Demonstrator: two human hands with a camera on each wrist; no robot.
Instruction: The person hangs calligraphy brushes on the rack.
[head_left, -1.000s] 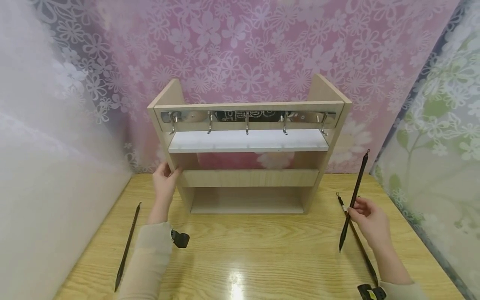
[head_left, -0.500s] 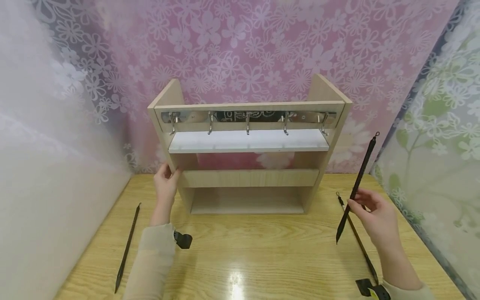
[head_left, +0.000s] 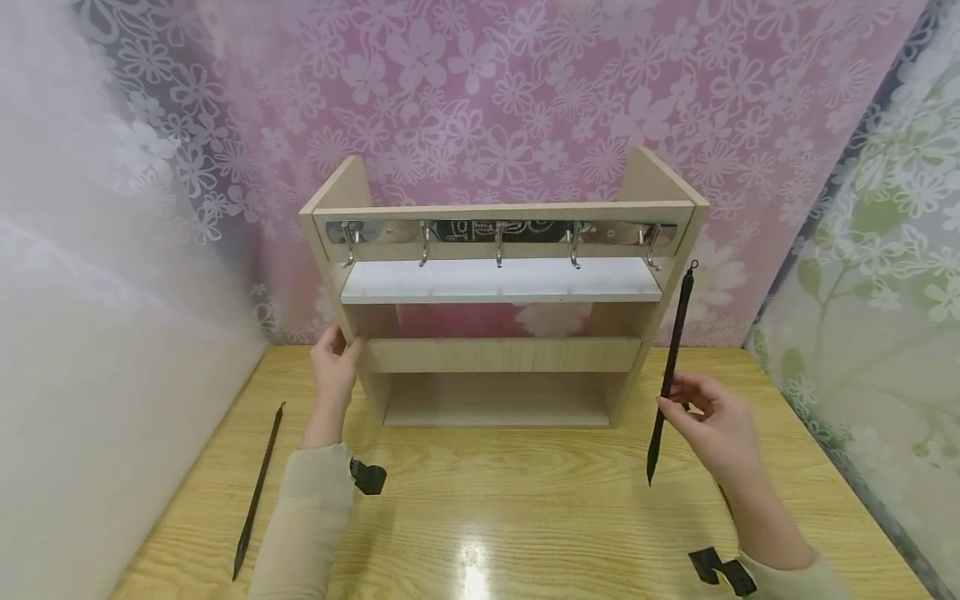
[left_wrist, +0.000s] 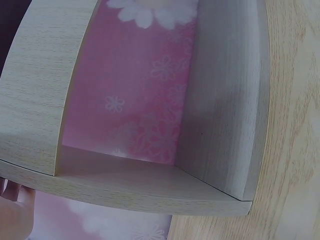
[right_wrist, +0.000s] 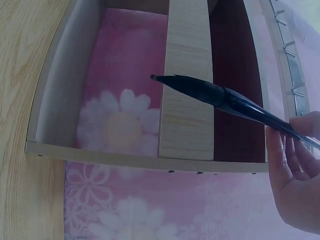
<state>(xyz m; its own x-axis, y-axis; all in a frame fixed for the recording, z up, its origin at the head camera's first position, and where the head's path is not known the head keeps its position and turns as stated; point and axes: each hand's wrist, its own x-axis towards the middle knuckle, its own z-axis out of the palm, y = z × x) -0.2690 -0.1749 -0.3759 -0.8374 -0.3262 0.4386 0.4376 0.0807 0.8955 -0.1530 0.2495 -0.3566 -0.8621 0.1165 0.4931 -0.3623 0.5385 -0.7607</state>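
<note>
My right hand [head_left: 716,429] pinches a dark calligraphy brush [head_left: 673,358] between thumb and fingers. The brush stands nearly upright, tip down and hanging loop up, just right of a pale wooden shelf unit [head_left: 502,356]. In the right wrist view the brush's dark tip [right_wrist: 195,87] points left across the shelf. My left hand [head_left: 333,367] grips the shelf unit's left side panel, thumb toward the front; some fingers are hidden behind it. Across the top front runs a metal rail [head_left: 405,232] with several hooks [head_left: 499,246].
A second brush [head_left: 258,492] lies on the wooden table [head_left: 480,492], left of my left forearm. Another brush [head_left: 724,500] lies on the right, mostly covered by my right hand and forearm. Flowered pink cloth [head_left: 495,100] hangs behind the shelf unit.
My right hand first lifts the brush, then carries it left toward the shelf unit, and the brush turns more upright. The left hand stays on the side panel.
</note>
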